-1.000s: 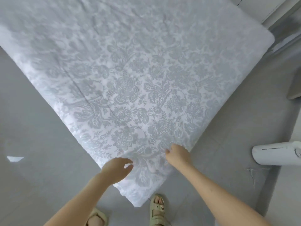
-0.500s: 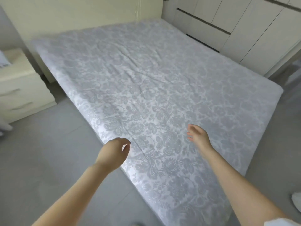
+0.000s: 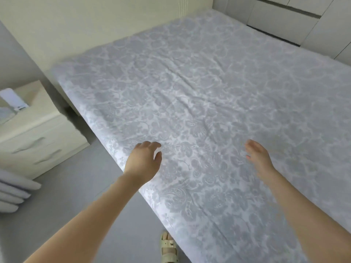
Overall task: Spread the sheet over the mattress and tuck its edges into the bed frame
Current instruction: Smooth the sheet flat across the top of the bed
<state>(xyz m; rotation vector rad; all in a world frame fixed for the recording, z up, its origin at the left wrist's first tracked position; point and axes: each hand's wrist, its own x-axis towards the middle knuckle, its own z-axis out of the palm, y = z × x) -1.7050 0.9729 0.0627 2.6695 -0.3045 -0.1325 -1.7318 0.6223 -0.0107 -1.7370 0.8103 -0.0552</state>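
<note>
Patterned sheet (image 3: pixel 199 95) spread over bed, left hand (image 3: pixel 144 160) loosely curled above sheet's near edge, grasping nothing, right hand (image 3: pixel 258 155) released over sheet, nightstand (image 3: pixel 36 133) left of sheet

Sheet (image 3: pixel 209 92): white ground with a grey floral-and-paisley pattern all over; headboard (image 3: pixel 95 21) plain pale cream; nightstand (image 3: pixel 43 128) cream with grey handles (image 3: pixel 37 141); floor (image 3: pixel 66 202) plain mid grey; wardrobe (image 3: pixel 275 21) white with dark grey strips; sandal (image 3: pixel 168 247) pale beige.
</note>
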